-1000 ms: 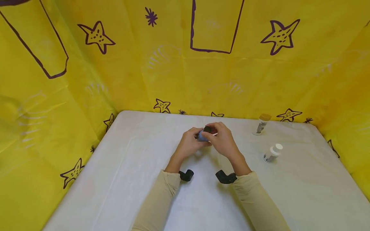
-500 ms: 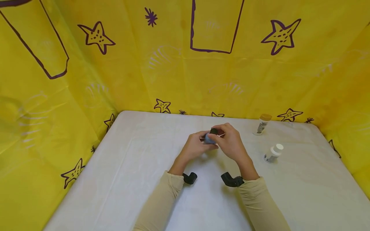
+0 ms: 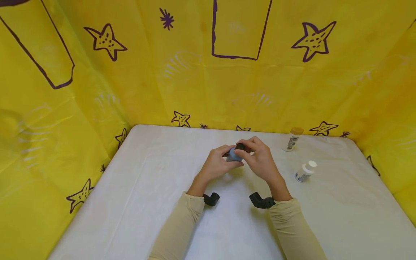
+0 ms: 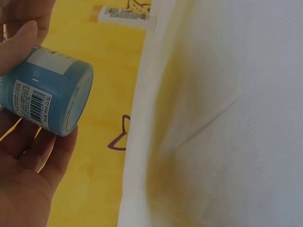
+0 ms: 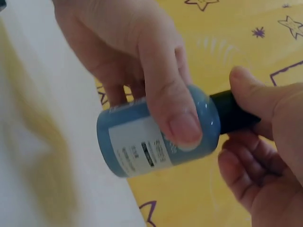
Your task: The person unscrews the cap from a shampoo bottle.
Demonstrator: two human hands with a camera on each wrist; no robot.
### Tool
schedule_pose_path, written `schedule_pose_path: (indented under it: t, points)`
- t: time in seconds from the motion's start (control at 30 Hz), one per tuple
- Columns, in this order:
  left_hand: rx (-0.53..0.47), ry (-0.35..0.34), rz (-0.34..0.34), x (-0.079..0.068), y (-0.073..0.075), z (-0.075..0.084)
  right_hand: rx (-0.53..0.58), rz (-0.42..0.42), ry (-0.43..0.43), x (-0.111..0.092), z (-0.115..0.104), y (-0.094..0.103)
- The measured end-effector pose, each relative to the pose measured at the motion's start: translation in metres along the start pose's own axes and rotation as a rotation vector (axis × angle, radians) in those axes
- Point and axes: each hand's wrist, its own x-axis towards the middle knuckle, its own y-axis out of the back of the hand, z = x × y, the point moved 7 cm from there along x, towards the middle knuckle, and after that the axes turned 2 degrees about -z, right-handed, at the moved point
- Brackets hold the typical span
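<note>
Held above the table is a blue bottle [image 3: 233, 155] with a white label and a dark cap [image 3: 240, 146]. My left hand [image 3: 215, 164] grips its body; in the right wrist view the thumb lies along the label side. With fingers and thumb, my right hand [image 3: 261, 162] pinches the cap [image 5: 232, 112], which sits at the bottle's neck. The left wrist view shows the base of the bottle [image 4: 45, 92] and a barcode label on its side. Part of the cap is covered by the right fingers.
To the right stand a white bottle [image 3: 305, 172] with a white cap and, farther back, a clear bottle [image 3: 292, 140] with an orange-brown cap. The white-covered table [image 3: 156, 180] meets a yellow patterned curtain [image 3: 195, 90] at its back edge.
Both hands, with the bottle between them, have shifted slightly to the right since a second ago; over the last half second they have barely moved. The grip on body and cap stays alike.
</note>
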Motion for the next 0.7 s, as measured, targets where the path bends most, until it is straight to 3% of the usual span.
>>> schedule_pose_path:
  t: [0.17, 0.33, 0.47, 0.7]
  points:
    - [-0.045, -0.017, -0.054, 0.0, -0.001, 0.003, -0.02, -0.042, 0.118, -0.002, -0.002, 0.004]
    - [-0.037, 0.003, -0.119, 0.0, -0.006, 0.002, 0.025, -0.099, 0.182, -0.003, -0.002, 0.008]
    - [-0.017, 0.026, -0.155, -0.001, -0.008, 0.0, 0.057, -0.137, 0.202, -0.004, 0.001, 0.007]
    - [-0.095, 0.053, -0.224, -0.004, -0.011, -0.005, 0.089, -0.228, 0.194, -0.007, 0.001, 0.006]
